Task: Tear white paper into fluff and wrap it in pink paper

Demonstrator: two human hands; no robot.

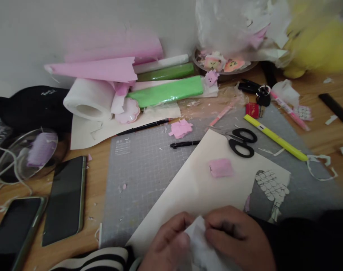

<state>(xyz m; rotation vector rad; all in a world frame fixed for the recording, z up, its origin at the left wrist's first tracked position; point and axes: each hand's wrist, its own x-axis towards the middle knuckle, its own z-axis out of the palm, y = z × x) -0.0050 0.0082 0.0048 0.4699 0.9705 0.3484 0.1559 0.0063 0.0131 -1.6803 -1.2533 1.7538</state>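
Near the bottom edge, my left hand [171,241] and my right hand [239,237] are both closed on a piece of white tissue-like paper [201,241], pinched between them. Its lower part runs out of view. Beneath lies a large cream sheet [185,188] set at a slant on a grey cutting mat [140,169]. A small pink paper piece [221,167] rests on that sheet, beyond my hands. Black-handled scissors [241,142] lie across the sheet's far corner. To the right of the sheet is a cut paper piece with black line drawing [273,186].
Two phones [65,199] [17,233] lie at the left, near a clear dish [27,154]. A toilet paper roll [88,99], green rolls [166,90] and pink paper [95,69] line the back. A yellow marker [276,137], keys [263,98] and a bowl [225,67] are to the right.
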